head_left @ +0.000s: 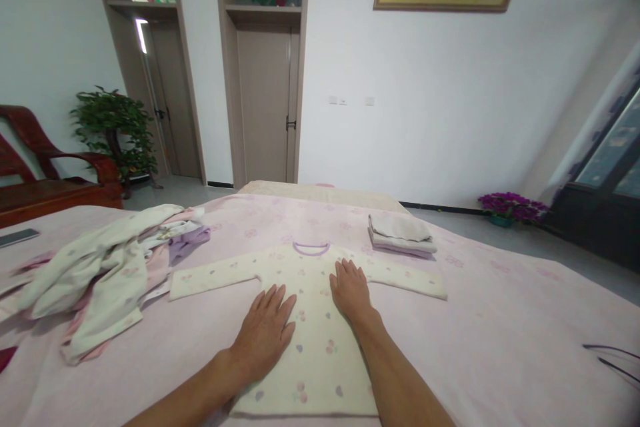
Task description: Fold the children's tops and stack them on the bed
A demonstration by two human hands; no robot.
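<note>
A cream long-sleeved top with a lilac neckband and small heart and cherry prints lies spread flat, its sleeves stretched out to both sides. My left hand rests flat on its left side below the armpit, fingers slightly apart. Higher up, near the right shoulder, my right hand lies flat on the fabric with its fingers extended. Neither hand grasps anything. My right forearm covers part of the top's right edge.
The top lies on a pink floral cover. To the left is a heap of rumpled clothes, with a phone beyond it. A folded grey stack sits behind the right sleeve. Dark thin glasses temples show at the right edge.
</note>
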